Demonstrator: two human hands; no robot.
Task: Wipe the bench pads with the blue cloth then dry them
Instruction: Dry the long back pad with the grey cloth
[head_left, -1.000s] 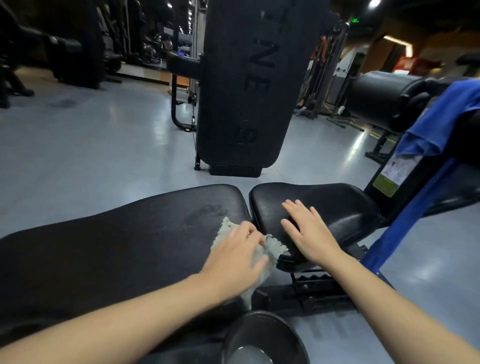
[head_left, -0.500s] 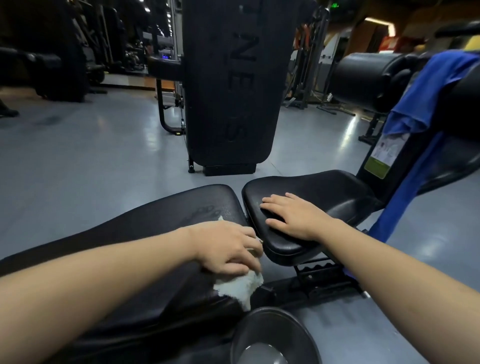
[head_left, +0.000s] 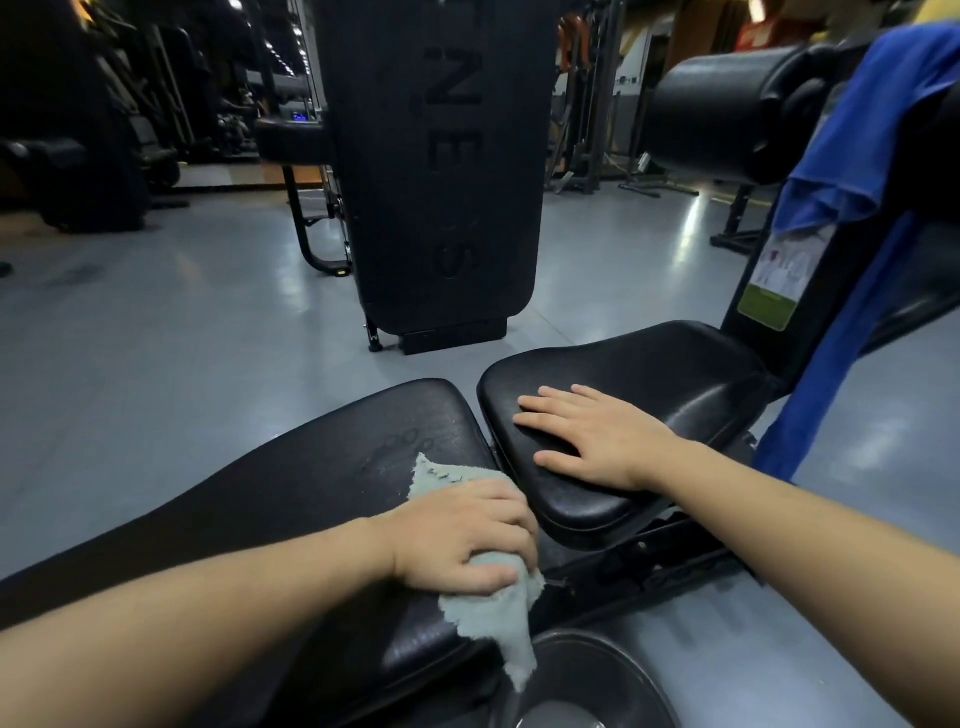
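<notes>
1. Wiping: left hand (head_left: 457, 540) grips a pale grey-green cloth (head_left: 491, 618), fingers curled round it, at the near right corner of the long pad (head_left: 291, 499). A second ago the cloth lay flatter under the hand, closer to the gap between pads; now it is bunched and drawn toward the near edge, one tail hanging over the side above a dark bowl (head_left: 587, 675).
2. Bracing: right hand (head_left: 592, 436) lies flat on the seat pad (head_left: 649, 374), fingers straight, holding nothing. It has turned from pointing away to pointing left across the pad, yet stays on the same pad.
3. Blue cloth (head_left: 872, 130): draped over the frame at far right, near a black roller (head_left: 722, 114), well apart from both hands, untouched.
4. Long pad surface: faint smeared marks show just beyond the pale cloth.
5. Reading: the pale cloth suggests the drying pass, and this stroke looks like it is finishing the long pad's end. The seat pad likely comes next; whether the blue cloth's pass is done cannot be told.
</notes>
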